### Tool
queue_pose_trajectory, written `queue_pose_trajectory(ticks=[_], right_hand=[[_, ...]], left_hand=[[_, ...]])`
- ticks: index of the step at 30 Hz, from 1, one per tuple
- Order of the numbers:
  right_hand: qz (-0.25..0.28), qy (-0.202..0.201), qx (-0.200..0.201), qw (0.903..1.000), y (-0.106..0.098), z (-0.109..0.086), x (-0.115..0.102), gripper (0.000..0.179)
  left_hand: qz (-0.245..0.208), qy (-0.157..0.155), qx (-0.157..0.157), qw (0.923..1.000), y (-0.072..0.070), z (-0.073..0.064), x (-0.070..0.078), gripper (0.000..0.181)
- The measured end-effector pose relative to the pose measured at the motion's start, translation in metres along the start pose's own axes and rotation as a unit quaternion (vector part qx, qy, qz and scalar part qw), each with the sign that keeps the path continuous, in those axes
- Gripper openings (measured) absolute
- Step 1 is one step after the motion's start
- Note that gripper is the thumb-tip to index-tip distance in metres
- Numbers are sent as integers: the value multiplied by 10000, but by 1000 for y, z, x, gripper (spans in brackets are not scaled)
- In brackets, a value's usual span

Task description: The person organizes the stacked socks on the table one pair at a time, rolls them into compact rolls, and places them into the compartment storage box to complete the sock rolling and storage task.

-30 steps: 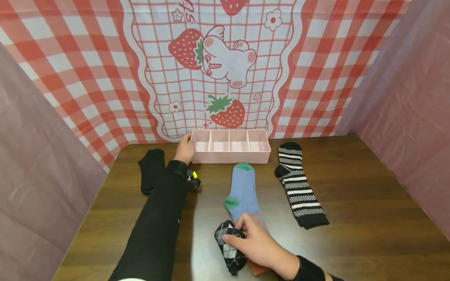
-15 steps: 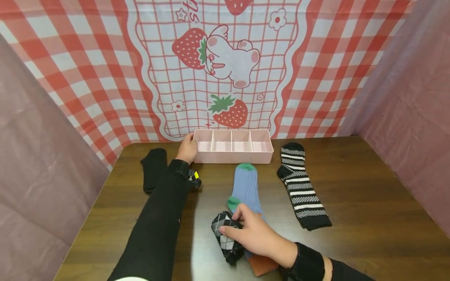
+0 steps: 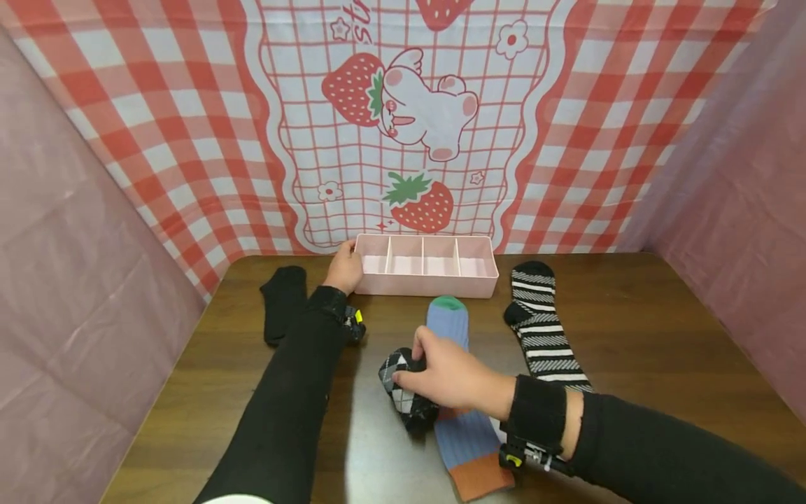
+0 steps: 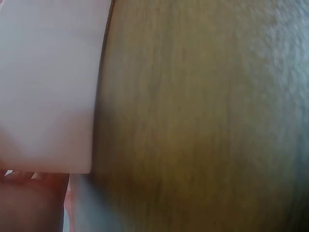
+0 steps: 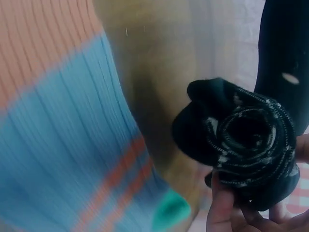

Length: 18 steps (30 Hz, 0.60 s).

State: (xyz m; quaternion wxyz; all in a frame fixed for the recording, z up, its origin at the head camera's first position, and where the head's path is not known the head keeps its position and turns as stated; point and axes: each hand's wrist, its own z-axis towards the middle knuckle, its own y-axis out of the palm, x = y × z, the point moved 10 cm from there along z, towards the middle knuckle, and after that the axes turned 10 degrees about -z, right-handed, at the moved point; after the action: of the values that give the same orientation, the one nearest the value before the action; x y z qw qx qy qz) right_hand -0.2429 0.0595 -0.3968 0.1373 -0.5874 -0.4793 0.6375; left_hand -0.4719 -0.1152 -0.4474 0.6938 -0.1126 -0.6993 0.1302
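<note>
My right hand (image 3: 450, 374) pinches a rolled-up argyle sock (image 3: 403, 399), black, grey and white, over the table's front middle. The roll's dark spiral end (image 5: 251, 135) faces the camera in the right wrist view. Beneath that hand lies a blue sock (image 3: 469, 437) with a green toe and orange cuff, partly hidden by hand and roll. My left hand (image 3: 345, 269) holds the left end of a pink storage box (image 3: 428, 285) with a row of compartments, none with a sock inside. In the left wrist view, the fingers (image 4: 38, 181) lie against the box's end wall.
A black sock (image 3: 283, 304) lies left of my left forearm. On the right is a black-and-white striped sock (image 3: 544, 329), its cuff hidden by my right arm. A red-checked cloth (image 3: 579, 140) hangs right behind the box, at the back of the wooden table (image 3: 655, 350).
My right hand has lifted the rolled sock and carried it forward, toward the box, baring more of the blue sock's cuff. The left hand stays at the box's end. The head view shifts slightly.
</note>
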Motion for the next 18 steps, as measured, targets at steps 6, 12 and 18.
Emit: queue_pose_trajectory(ticks=[6, 12, 18], right_hand=[[-366, 118, 158, 9991, -23, 27, -10, 39], [-1000, 256, 607, 9928, -57, 64, -18, 38], [-964, 343, 1125, 9884, -91, 99, -23, 36]], left_hand=[[22, -57, -9, 10000, -1, 0, -2, 51], [-134, -78, -26, 9999, 0, 2, -3, 51], [-251, -152, -83, 9995, 3, 2, -6, 51]])
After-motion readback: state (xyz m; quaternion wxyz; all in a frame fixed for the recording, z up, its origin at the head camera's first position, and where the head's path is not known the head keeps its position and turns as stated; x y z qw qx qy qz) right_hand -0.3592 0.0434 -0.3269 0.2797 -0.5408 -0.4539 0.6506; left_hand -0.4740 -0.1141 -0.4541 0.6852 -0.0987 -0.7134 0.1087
